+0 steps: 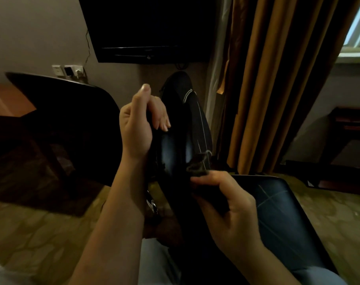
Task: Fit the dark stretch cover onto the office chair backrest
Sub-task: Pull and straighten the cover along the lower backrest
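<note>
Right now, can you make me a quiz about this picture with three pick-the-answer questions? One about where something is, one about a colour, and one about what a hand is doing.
1. Where is the TV?
A. On the floor
B. Up on the wall, above the hands
C. Lying on the table

2. What colour are the heavy curtains?
A. Orange-brown
B. Bright green
C. Pink

3. What is the right hand doing?
A. Hanging open and holding nothing
B. Pointing at the window
C. Gripping the dark cover

Answers:
1. B, because the black screen sits flat against the wall at the top of the picture.
2. A, because the long folds beside the window are orange-brown.
3. C, because its thumb and fingers curl round the dark fabric's edge.
</note>
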`<state>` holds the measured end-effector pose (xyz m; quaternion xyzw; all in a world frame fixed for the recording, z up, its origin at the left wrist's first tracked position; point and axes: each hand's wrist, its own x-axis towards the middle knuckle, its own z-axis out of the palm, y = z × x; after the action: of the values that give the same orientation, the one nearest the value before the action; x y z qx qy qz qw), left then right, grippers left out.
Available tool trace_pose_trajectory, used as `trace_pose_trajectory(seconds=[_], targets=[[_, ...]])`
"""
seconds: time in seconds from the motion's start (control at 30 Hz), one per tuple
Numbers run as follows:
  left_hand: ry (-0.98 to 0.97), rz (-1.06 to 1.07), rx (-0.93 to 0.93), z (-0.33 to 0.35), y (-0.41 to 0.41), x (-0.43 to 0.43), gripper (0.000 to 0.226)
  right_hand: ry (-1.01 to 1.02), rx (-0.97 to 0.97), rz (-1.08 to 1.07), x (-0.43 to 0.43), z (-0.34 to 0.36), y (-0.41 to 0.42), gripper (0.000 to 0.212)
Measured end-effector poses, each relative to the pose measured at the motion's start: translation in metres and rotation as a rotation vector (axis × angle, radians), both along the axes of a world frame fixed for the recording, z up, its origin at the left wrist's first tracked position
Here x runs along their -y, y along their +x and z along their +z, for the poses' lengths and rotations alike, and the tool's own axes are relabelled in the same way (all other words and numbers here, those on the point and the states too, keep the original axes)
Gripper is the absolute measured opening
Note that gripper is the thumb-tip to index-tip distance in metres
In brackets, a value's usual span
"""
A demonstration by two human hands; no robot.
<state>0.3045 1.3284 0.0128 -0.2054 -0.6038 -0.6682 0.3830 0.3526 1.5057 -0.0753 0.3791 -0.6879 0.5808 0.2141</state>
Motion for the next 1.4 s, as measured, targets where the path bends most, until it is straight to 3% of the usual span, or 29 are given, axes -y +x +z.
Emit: trace_pose_trajectory(seconds=[0.1, 0.2, 0.33, 0.47, 0.73, 0.97, 1.17, 1.4], targets=[[0.022, -0.013, 0.001, -0.001, 0.000, -0.001, 0.060, 0.016, -0.007, -0.027, -0.014, -0.024, -0.001, 0.028], [0.001, -0.032, 0.009, 0.000, -0.001, 0.000, 0.056, 0.044, 0.127, -0.048, -0.025, -0.041, -0.002, 0.024], [-0.050, 0.006, 0.044, 0.001, 0.005, -0.002, 0.058, 0.027, 0.190, -0.013, -0.026, -0.026, -0.001, 0.027], [-0.268, 0.222, 0.067, 0.002, 0.024, -0.004, 0.048, 0.027, 0.121, 0.085, -0.012, 0.003, 0.005, 0.029], [-0.628, 0.419, 0.008, -0.027, 0.074, -0.019, 0.049, 0.101, 0.164, 0.087, -0.022, -0.008, 0.011, 0.069], [-0.299, 0.441, -0.110, -0.042, 0.057, -0.034, 0.051, 0.112, 0.328, 0.039, -0.034, -0.035, 0.014, 0.059], [-0.276, 0.443, -0.118, -0.046, 0.056, -0.035, 0.052, 0.005, 0.317, 0.137, -0.022, -0.008, 0.014, 0.037], [-0.305, 0.463, -0.116, -0.046, 0.057, -0.034, 0.055, 0.123, 0.164, 0.123, -0.011, 0.014, 0.013, 0.040]])
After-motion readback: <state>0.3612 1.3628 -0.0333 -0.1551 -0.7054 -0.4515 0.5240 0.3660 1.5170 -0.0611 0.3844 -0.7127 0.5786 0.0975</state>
